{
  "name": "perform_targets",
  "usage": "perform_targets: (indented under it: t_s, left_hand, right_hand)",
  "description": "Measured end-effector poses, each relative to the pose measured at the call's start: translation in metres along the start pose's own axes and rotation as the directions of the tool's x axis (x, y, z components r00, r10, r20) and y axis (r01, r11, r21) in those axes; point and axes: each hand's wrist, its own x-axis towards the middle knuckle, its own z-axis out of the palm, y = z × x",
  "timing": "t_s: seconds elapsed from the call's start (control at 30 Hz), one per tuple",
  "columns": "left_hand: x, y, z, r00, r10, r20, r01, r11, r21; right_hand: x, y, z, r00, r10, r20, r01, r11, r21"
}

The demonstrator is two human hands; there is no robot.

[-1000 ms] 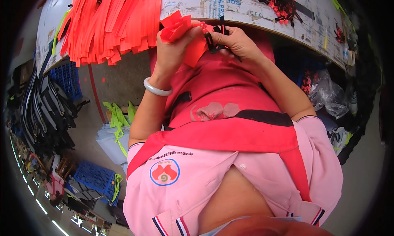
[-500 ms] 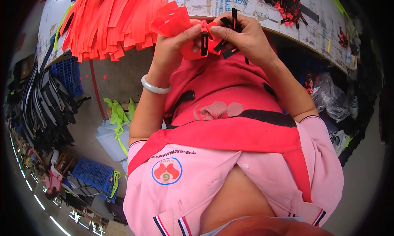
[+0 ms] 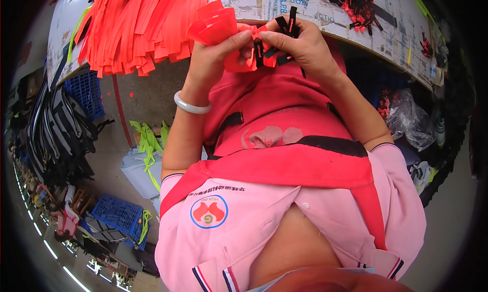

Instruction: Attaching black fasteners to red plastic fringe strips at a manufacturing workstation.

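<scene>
My left hand is closed on a folded bunch of red fabric strips, which stick up and out past its thumb side. A pinch of my right hand meets the left thumb at the red fabric. Several short black tabs poke out from between and behind the right fingers. Between the two thumbs a black tab hangs down against the red fabric; how it is joined there is too small to tell. Both hands are in front of the table's near edge, over the red apron.
On the white-covered table, a thick pile of red strips overhangs the edge at left; small black and red pieces lie at right. Below are black straps, a blue crate, green strips and a clear plastic bag.
The black tab between my thumbs has shifted slightly right and turned, showing narrower. My right fingers and the tabs in them have tilted a little. Both hands keep their hold.
</scene>
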Motion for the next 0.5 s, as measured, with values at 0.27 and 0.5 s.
perform_targets:
  t_s: [0.27, 0.5]
  left_hand:
    - [0.001, 0.0, -0.004, 0.999, -0.032, -0.004, 0.032, 0.998, 0.051]
    - [0.002, -0.006, -0.003, 1.0, 0.004, -0.005, -0.004, 0.999, -0.045]
  right_hand:
    - [0.005, 0.003, -0.01, 0.985, 0.133, 0.11, -0.132, 0.991, -0.016]
    - [0.007, 0.011, -0.002, 0.998, 0.037, 0.058, -0.04, 0.998, 0.051]
